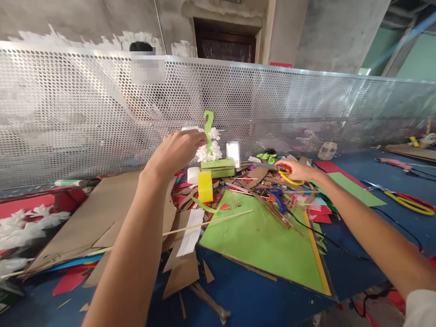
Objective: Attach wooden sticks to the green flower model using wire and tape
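My left hand (184, 147) is raised with its fingers bent and close together at the edge of a curved green paper strip (208, 120). What its fingertips pinch is hidden. White paper flowers (214, 150) cluster around the strip, above a green box-shaped base (223, 168). Over the scrap pile, my right hand (295, 169) grips scissors (289, 177) by their red and yellow handles; the blades point left. A roll of yellow tape (205, 187) and a small white roll (193, 175) stand in front of the green base.
A green sheet (262, 236) lies in front, with a blue glue gun (277, 200) and its cord at the far edge. Cardboard (91, 213) covers the left. Other scissors (405, 200) and a jar (328, 151) are at right. Behind a perforated metal screen (289, 104) is a person.
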Demonstrator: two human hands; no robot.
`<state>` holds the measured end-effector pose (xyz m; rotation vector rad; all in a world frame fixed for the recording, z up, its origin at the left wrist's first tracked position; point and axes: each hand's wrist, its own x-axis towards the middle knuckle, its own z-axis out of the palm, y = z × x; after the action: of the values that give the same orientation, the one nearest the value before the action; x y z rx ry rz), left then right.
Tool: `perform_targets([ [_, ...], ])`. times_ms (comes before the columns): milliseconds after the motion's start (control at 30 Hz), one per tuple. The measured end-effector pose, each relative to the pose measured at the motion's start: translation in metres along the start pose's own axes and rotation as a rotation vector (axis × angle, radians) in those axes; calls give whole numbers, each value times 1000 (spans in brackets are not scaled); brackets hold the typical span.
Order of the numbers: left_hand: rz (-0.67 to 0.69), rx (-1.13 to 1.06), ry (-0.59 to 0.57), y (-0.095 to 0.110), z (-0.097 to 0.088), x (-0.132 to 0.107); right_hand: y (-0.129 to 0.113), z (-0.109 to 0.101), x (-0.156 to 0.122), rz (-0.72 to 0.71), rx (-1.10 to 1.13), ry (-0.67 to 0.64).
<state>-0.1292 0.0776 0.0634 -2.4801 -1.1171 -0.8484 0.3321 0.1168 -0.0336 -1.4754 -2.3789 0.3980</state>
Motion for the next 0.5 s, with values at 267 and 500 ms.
perform_targets([
  [267,-5,114,33,5,-2,-1,-99,41,43,-219,-232,-59],
  [500,0,97,54,4,0,-1,-156,53,63,-188,-255,-113],
])
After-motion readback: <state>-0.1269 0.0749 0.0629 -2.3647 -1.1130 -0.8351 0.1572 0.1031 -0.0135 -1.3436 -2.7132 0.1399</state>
